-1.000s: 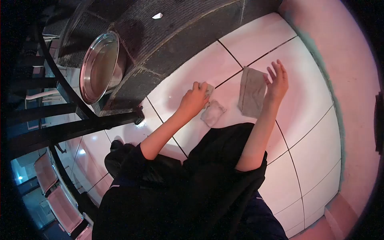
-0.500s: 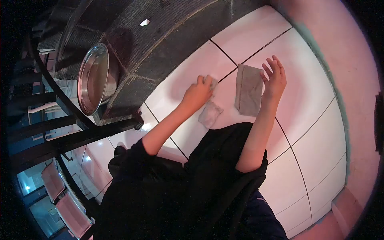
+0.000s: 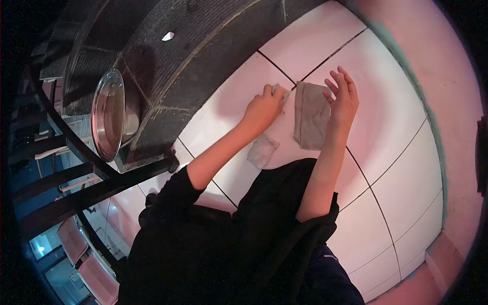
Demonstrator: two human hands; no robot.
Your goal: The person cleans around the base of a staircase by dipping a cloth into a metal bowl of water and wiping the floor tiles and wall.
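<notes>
My left hand is closed over a small greyish crumpled cloth on the white tiled floor; most of it is hidden beneath the fingers. Just below that hand lies a pale, crumpled, thin piece, whose material I cannot make out. My right hand is held up with fingers apart and nothing in it. It overlaps the right edge of a folded grey-brown cloth lying flat on the tiles.
A shiny metal basin stands at the left by the dark stone steps. A small white scrap lies on a step. Black railing bars run along the left, with chairs beyond. A pink wall bounds the right.
My left hand has slid a little to the right with the crumpled cloth, nearer the folded one. My right hand stays raised and open. The view has shifted slightly.
</notes>
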